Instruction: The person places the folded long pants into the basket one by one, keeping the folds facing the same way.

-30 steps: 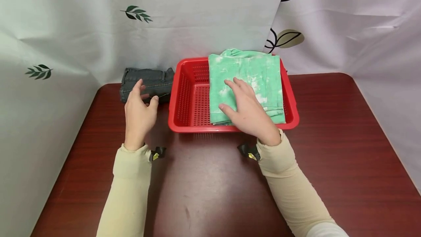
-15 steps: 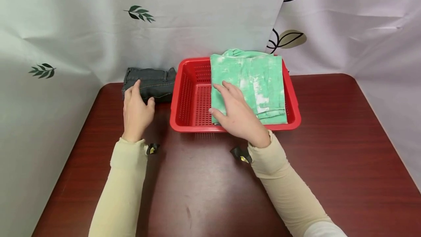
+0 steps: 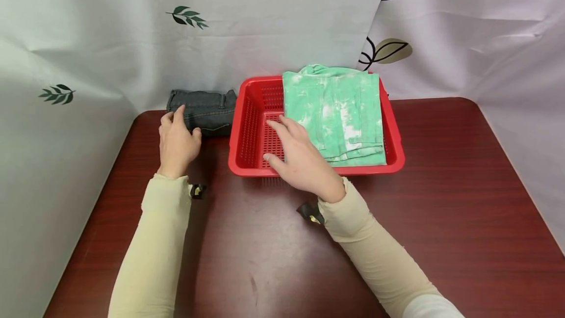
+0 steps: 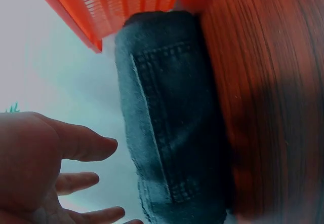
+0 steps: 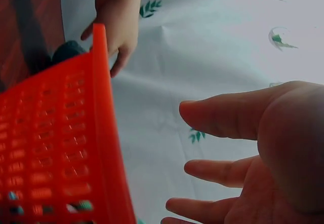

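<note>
Dark grey folded jeans (image 3: 207, 112) lie at the back left of the table, against the basket's left side. My left hand (image 3: 178, 144) hovers at their near left part, fingers spread and holding nothing; in the left wrist view a gap shows between its fingers (image 4: 83, 142) and the jeans (image 4: 167, 117). A red plastic basket (image 3: 242, 129) holds folded green-and-white trousers (image 3: 340, 112) in its right part. Above the basket's front left part is my right hand (image 3: 297, 161), fingers loosely extended, with nothing in its grasp. The right wrist view shows the basket wall (image 5: 55, 133) beside that hand.
The dark red wooden table (image 3: 459, 200) reaches toward me and to both sides. A white curtain (image 3: 265, 18) with leaf prints hangs right behind the basket and jeans. Small black wrist mounts (image 3: 311, 212) stick out inward from both sleeves.
My right hand has moved left, from over the green trousers to the basket's bare left part. My left hand has shifted slightly left and stays near the jeans. Basket and clothes keep their places.
</note>
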`<state>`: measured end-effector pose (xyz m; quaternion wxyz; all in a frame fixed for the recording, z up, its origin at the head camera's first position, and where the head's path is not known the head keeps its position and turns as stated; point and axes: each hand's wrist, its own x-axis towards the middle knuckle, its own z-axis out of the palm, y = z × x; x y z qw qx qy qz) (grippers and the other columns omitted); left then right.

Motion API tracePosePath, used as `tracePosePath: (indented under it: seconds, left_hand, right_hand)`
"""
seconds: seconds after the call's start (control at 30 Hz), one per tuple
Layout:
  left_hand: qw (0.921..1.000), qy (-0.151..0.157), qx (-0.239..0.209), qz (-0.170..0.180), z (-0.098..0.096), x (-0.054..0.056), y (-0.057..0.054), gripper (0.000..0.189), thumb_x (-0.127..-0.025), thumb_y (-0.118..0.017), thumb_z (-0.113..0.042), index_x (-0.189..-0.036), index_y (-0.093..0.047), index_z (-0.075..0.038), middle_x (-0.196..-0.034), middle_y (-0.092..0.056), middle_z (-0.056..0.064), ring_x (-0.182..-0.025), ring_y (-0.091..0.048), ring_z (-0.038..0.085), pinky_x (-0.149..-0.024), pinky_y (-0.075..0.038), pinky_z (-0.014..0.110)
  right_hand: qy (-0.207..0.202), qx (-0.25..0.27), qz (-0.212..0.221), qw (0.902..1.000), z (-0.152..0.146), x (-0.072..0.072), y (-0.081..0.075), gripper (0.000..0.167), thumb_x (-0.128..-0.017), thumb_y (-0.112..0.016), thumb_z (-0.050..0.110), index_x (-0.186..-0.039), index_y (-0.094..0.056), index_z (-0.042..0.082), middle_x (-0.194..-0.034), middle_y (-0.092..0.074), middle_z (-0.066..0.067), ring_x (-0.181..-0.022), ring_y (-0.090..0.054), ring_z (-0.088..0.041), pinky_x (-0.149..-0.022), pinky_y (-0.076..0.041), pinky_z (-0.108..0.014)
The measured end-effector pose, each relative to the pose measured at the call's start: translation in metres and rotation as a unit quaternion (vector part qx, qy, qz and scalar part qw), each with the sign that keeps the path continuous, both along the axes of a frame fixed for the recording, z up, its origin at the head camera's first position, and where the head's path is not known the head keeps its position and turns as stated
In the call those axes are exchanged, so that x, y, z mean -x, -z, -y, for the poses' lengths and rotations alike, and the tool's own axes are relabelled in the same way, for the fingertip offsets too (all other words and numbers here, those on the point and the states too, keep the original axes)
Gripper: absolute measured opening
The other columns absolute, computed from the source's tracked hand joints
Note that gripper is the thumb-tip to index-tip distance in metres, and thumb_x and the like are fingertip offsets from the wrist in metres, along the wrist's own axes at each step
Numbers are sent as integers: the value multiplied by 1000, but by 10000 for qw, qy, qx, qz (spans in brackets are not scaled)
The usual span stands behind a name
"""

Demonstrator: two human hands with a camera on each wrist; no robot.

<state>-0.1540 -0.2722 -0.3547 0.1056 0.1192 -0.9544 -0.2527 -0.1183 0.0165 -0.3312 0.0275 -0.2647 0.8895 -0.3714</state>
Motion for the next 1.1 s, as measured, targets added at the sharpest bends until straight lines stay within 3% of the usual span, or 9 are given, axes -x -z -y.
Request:
tracePosePath:
  seconds: [0.13, 0.33, 0.6, 0.67, 0.87, 1.1]
  left_hand:
    - [9999, 80, 38, 113, 5, 6, 2, 66, -100, -52, -13, -160, -26, -6, -159, -16, 30, -141, -24, 52, -107, -31, 64]
    - [9986, 317, 166, 397, 12, 15, 4, 69, -98, -57, -13, -160, -27, -9, -163, -7, 29, -145, -13, 52, -107, -27, 68]
    - [9914, 691, 430, 1024, 17, 27, 6, 88, -91, -70, -15, -162, -18, -14, -161, 8, 32, -143, 9, 61, -108, -6, 78]
    - [9898, 725, 452, 1142, 17, 29, 8, 91, -91, -71, -15, -163, -15, -17, -161, 10, 33, -142, 11, 62, -107, -5, 79]
    - [9896, 679, 440, 1192, 15, 34, 15, 97, -91, -73, -17, -164, -9, -25, -161, 12, 33, -142, 15, 62, -104, -8, 82]
    - [9900, 581, 613, 1129, 12, 38, 20, 89, -91, -73, -17, -162, -20, -22, -160, 8, 34, -142, 11, 63, -101, -13, 83]
  right_hand:
    - [-116, -21, 10, 9999, 10, -2, 2, 71, -94, -69, 23, -155, -36, 9, -160, -28, -13, -146, -24, -28, -106, -45, -45]
    - [-308, 13, -65, 9995, 22, -6, 6, 69, -93, -70, 21, -153, -38, 8, -158, -30, -15, -145, -26, -29, -105, -45, -43]
    - [-482, 25, -450, 9978, 35, -12, 12, 66, -92, -72, 21, -150, -43, 7, -155, -35, -16, -144, -30, -29, -107, -43, -40]
    - [-536, -6, -518, 9972, 38, -14, 13, 65, -92, -71, 21, -150, -44, 7, -155, -36, -17, -144, -30, -30, -110, -40, -41]
    - [-669, -119, -534, 9963, 46, -21, 15, 67, -91, -73, 23, -150, -44, 9, -154, -37, -16, -143, -30, -29, -106, -46, -39]
    - [-801, -253, -594, 9947, 53, -27, 17, 68, -90, -74, 24, -149, -44, 9, -155, -36, -15, -144, -30, -28, -108, -43, -38]
